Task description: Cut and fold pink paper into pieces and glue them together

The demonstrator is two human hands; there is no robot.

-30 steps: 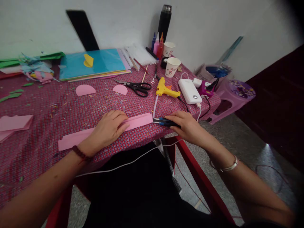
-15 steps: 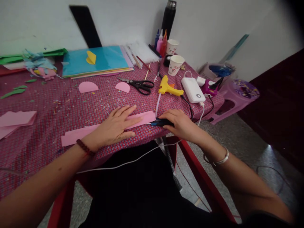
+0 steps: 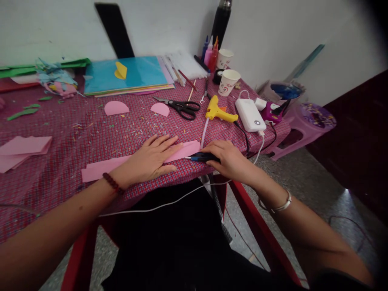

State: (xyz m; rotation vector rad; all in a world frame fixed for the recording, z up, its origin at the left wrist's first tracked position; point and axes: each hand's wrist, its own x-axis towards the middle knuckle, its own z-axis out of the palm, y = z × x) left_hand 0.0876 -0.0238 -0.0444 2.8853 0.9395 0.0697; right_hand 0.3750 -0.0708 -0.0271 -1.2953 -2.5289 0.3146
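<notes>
While left hand (image 3: pixel 151 159) presses pink paper (image 3: pixel 188 149), printed cup (image 3: pixel 229 84), marks illegible

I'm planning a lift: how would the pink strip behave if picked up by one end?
The pink strip is probably light, since it looks like thin layered paper. Being long and narrow, it would likely sag towards its free end. Its layers may slip apart, as their edges look offset and the left hand lies over them.
</notes>
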